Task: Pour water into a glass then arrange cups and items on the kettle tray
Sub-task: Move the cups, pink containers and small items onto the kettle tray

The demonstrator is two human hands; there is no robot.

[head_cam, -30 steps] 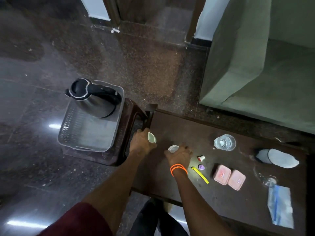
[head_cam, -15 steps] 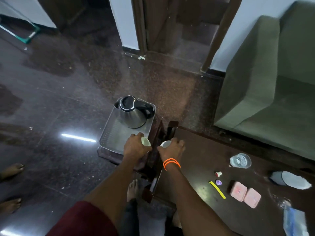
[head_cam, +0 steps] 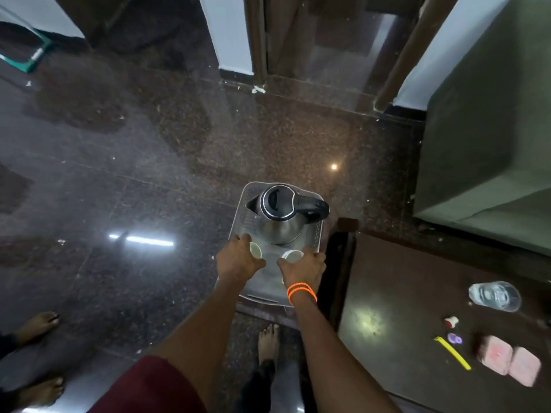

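A steel kettle (head_cam: 283, 216) with a black lid and handle stands at the far end of a grey plastic tray (head_cam: 316, 234). My left hand (head_cam: 237, 259) grips a small white cup (head_cam: 255, 250) over the tray's near left part. My right hand (head_cam: 304, 268), with orange bands on the wrist, grips a second small white cup (head_cam: 292, 255) just right of the first. Both cups sit in front of the kettle; whether they touch the tray floor is unclear. A clear glass (head_cam: 495, 296) with water stands on the dark table (head_cam: 387, 293) at the right.
The tray rests on a dark brown stool (head_cam: 340, 257) beside the table. On the table lie a small white-red cap (head_cam: 451, 321), a purple piece (head_cam: 454, 338), a yellow strip (head_cam: 451, 353) and two pink boxes (head_cam: 508, 360). A green sofa (head_cam: 489, 144) stands at right. Another person's bare feet (head_cam: 38, 323) are at left.
Both hands carried their cups from the table's left end across the stool's edge to the tray, in front of the kettle. The view swung left and forward.
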